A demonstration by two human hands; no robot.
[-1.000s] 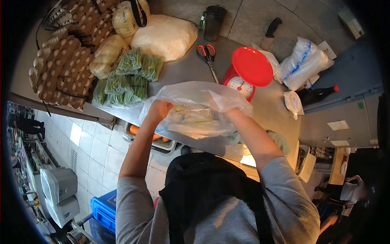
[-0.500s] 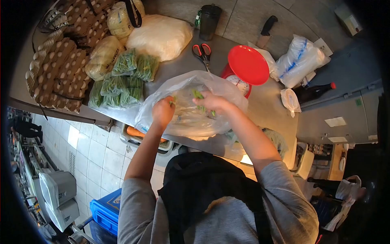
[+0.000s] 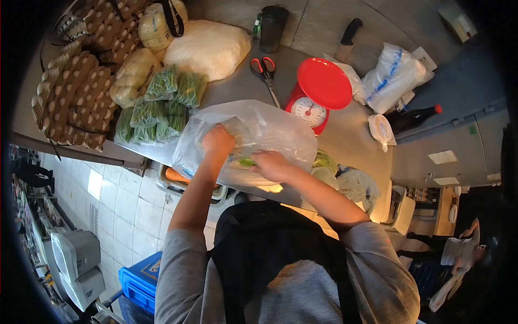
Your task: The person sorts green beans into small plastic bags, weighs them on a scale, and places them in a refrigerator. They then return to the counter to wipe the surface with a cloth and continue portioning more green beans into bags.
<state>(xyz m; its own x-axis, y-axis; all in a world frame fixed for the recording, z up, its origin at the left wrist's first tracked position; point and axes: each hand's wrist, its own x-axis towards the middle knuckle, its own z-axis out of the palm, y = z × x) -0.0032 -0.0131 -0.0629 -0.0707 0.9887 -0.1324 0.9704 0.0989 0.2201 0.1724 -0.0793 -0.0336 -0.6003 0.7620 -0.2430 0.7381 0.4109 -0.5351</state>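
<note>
- My right hand (image 3: 271,165) lies on the near edge of the clear plastic bag (image 3: 259,135), fingers curled and pinching a few green beans (image 3: 246,161) against it.
- My left hand (image 3: 217,140) grips the bag's left side — fist closed on the plastic.
- The bag sits on the steel counter (image 3: 356,140), near its front edge.
- Just beyond it stands a red scale (image 3: 318,92); scissors (image 3: 264,70) lie beside that.
- Farther left — packed bean bundles (image 3: 162,102) and stacked egg trays (image 3: 75,92).
</note>
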